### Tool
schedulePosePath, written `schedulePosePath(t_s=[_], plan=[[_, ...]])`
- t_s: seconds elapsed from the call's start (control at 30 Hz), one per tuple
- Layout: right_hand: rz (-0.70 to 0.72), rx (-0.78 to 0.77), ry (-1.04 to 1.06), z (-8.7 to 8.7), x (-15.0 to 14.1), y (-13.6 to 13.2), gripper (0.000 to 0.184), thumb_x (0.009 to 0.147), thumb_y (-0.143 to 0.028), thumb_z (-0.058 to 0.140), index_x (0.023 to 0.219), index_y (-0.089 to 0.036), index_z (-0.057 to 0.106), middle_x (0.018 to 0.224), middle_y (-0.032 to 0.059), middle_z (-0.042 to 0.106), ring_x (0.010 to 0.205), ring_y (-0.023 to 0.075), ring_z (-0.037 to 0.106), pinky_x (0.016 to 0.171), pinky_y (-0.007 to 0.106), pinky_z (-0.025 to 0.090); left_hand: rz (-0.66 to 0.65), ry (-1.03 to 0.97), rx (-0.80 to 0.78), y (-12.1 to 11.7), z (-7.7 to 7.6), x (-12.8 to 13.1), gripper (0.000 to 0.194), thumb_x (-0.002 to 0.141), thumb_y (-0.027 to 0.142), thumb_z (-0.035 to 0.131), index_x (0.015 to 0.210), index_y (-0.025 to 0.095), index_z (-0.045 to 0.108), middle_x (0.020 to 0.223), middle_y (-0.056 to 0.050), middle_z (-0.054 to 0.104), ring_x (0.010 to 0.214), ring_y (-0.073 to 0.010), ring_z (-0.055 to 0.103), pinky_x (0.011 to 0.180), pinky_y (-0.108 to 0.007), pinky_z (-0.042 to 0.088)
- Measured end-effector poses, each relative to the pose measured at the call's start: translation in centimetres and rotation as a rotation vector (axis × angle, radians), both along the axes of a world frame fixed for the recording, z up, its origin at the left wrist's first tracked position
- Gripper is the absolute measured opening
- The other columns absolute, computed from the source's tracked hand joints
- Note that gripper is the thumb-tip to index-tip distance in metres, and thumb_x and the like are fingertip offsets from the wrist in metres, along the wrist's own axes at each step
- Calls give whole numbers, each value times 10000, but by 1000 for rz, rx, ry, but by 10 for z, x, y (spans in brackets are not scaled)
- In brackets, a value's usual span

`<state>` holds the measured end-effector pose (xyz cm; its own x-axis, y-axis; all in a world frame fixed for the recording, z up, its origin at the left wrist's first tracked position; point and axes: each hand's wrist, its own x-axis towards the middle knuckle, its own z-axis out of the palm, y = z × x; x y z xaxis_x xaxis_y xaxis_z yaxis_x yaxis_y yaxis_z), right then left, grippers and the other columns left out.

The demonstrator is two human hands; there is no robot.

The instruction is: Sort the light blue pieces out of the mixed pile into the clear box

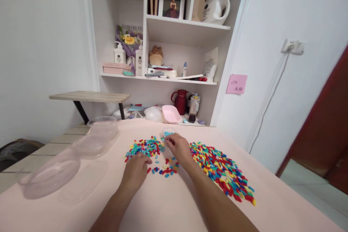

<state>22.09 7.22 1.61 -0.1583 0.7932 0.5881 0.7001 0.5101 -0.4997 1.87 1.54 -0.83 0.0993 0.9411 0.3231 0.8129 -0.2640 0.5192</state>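
My left hand (137,170) rests at the near edge of a mixed heap of small coloured plastic bricks (146,146), its fingers curled down. Whatever it may hold is hidden. My right hand (179,148) reaches over a small clear container (169,129) with light blue bricks (168,133) inside. Its fingertips are drawn together at the container's near side; a brick between them cannot be made out. Between my hands lie several loose bricks (164,171) in red, blue and yellow. A larger mixed heap of bricks (223,166) spreads to the right of my right forearm.
Clear plastic containers and lids (92,145) lie at the left of the pink-covered table (160,210). Behind stand a pink basin (171,114), a red jug (180,101) and a bottle with dark liquid (193,108). A wooden riser (89,96) is at the back left, below white shelves (163,80).
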Motion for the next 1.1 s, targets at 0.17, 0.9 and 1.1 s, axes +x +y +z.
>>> schedulePosePath(t_s=[0.17,0.9,1.1], plan=[[-93,39,270,-1,23,16,368,855,-336,485,1167,-214,639,993,49,678,675,159,610,710,306,487,1,0,2,-1,-1,0,399,823,9,398,864,211,739,973,-45,693,958,-164,619,903,-310,443],[256,-296,-319,-8,7,-13,259,825,-179,513,950,-233,734,967,23,716,861,165,632,762,230,431,-30,79,-8,0,-1,-1,404,818,11,397,900,207,740,1001,-57,684,960,-178,604,903,-320,434],[327,-320,-329,0,12,-15,205,810,-138,507,758,-192,698,819,16,705,744,147,599,669,216,406,-60,80,9,-4,-2,-2,411,833,28,391,944,214,740,1022,-69,664,961,-189,581,895,-324,422]])
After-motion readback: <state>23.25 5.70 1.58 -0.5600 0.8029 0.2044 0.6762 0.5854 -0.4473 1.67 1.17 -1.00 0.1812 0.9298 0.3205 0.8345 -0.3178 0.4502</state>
